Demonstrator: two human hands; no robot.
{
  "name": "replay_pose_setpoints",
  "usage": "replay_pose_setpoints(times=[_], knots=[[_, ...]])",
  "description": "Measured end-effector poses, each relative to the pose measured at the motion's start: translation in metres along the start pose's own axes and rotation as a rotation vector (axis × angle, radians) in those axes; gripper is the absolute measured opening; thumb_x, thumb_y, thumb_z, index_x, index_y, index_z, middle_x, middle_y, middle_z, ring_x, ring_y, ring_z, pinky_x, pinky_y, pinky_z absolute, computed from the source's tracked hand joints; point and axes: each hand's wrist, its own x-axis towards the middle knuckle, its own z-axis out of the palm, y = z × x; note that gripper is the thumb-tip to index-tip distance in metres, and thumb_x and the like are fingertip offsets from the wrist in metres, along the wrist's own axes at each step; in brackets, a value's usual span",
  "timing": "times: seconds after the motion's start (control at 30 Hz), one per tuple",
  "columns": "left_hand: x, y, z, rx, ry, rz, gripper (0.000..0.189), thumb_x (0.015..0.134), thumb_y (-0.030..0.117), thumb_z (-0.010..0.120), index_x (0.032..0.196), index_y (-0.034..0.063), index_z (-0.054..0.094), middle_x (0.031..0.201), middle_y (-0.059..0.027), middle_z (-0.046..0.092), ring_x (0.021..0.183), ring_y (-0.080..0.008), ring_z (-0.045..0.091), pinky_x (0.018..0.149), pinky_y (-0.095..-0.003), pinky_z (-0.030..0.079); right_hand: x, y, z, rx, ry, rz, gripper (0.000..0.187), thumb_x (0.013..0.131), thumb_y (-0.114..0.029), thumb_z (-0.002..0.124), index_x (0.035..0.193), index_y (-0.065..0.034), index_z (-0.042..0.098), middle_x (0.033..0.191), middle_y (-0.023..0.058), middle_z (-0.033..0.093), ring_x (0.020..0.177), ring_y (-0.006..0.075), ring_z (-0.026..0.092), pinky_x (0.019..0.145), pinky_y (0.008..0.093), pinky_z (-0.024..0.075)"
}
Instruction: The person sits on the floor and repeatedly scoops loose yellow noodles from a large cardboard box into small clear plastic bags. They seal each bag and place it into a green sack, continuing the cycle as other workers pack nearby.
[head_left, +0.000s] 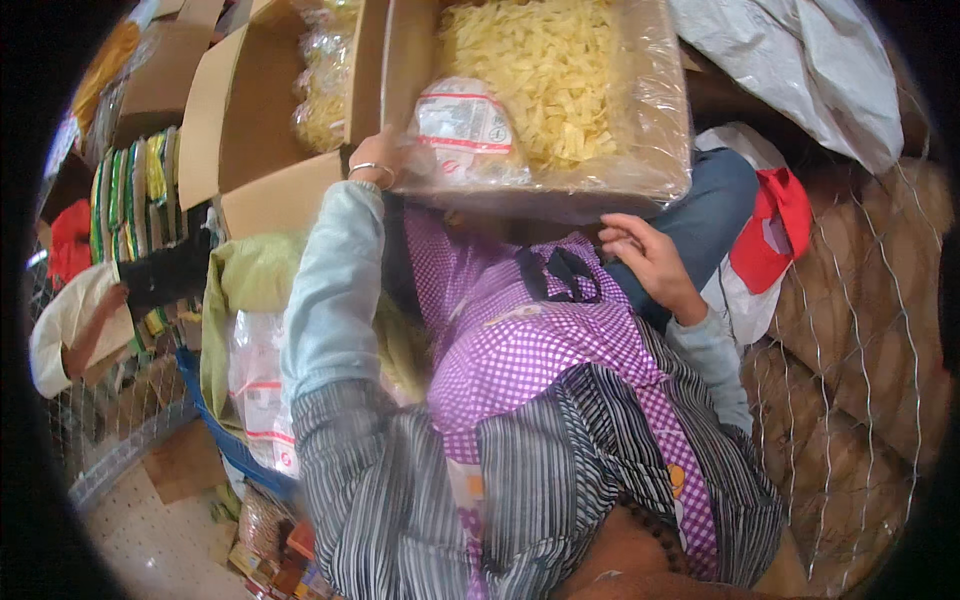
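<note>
A cardboard box (660, 112) lined with clear plastic stands before me, partly filled with short, pale yellow pieces that look like dried pasta (547, 75). In its near left corner lies a clear plastic bag (469, 135) with red stripes and printing. My left hand (381, 154), with a bracelet at the wrist, is at the box's left near corner beside that bag; its fingers are partly hidden, so its grip is unclear. Below the box's near right edge, my right hand (637, 251) hovers over my lap with its fingers loosely bent, holding nothing.
Left of the box stands an open carton (262, 112) with bagged yellow food (322, 112). Nearer me, similar printed bags (262, 397) sit in a green sack (225, 300). Wire mesh (855, 360) runs along the right. A white sack (802, 67) lies at upper right, a red cloth-like item (772, 229) below it.
</note>
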Motion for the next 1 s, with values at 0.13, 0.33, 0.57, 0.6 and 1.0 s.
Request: replay_pose_setpoints(times=[0.13, 0.33, 0.57, 0.6, 1.0], knots=[[0.026, -0.007, 0.019, -1.148, -0.075, -0.333, 0.033, 0.084, 0.012, 0.061, 0.116, 0.0071, 0.058, 0.060, -0.0013, 0.049, 0.040, -0.0099, 0.042, 0.035, -0.0241, 0.035, -0.022, 0.019, -0.023, 0.154, 0.129, 0.051, 0.033, 0.092, -0.004, 0.052, 0.125, 0.0010, 0.051, 0.106, 0.0113, 0.062, 0.094, 0.0156, 0.061, 0.085, 0.0273, 0.0482], [0.058, 0.024, -0.054, -1.822, -0.076, -0.207, 0.029, 0.085, 0.020, 0.063, 0.110, 0.0073, 0.056, 0.061, 0.0023, 0.047, 0.050, -0.0116, 0.046, 0.045, -0.0276, 0.039, 0.016, 0.010, -0.014, 0.199, 0.103, -0.078, 0.036, 0.092, -0.005, 0.053, 0.128, 0.0004, 0.049, 0.109, 0.0099, 0.062, 0.095, 0.0150, 0.060, 0.085, 0.0272, 0.0484], [0.026, 0.058, -0.212, -2.029, -0.082, 0.551, 0.040, 0.089, 0.013, 0.060, 0.124, -0.0011, 0.048, 0.067, 0.0022, 0.041, 0.060, -0.0094, 0.038, 0.066, -0.0242, 0.040, 0.053, -0.074, -0.002, -0.441, 0.440, -0.583, 0.068, 0.080, -0.005, 0.068, 0.139, 0.0002, 0.036, 0.135, 0.0164, 0.046, 0.122, 0.0240, 0.050, 0.102, 0.0345, 0.0381], [0.006, 0.055, -0.226, -1.961, -0.001, 0.569, 0.037, 0.090, 0.014, 0.059, 0.123, 0.0020, 0.050, 0.076, -0.0002, 0.048, 0.067, -0.0139, 0.045, 0.068, -0.0264, 0.043, 0.060, -0.083, 0.002, -0.437, 0.437, -0.673, 0.075, 0.076, -0.006, 0.071, 0.140, -0.0005, 0.032, 0.137, 0.0168, 0.044, 0.124, 0.0254, 0.047, 0.103, 0.0354, 0.0367], [-0.145, 0.080, -0.269, -1.872, 0.485, 0.666, 0.026, 0.092, 0.006, 0.052, 0.116, -0.0014, 0.053, 0.078, 0.0007, 0.048, 0.064, -0.0079, 0.041, 0.062, -0.0232, 0.036, 0.110, -0.133, 0.030, 0.334, 0.151, -0.855, 0.090, 0.074, -0.010, 0.078, 0.143, -0.0040, 0.021, 0.124, 0.0123, 0.049, 0.116, 0.0246, 0.049, 0.096, 0.0352, 0.0417]])
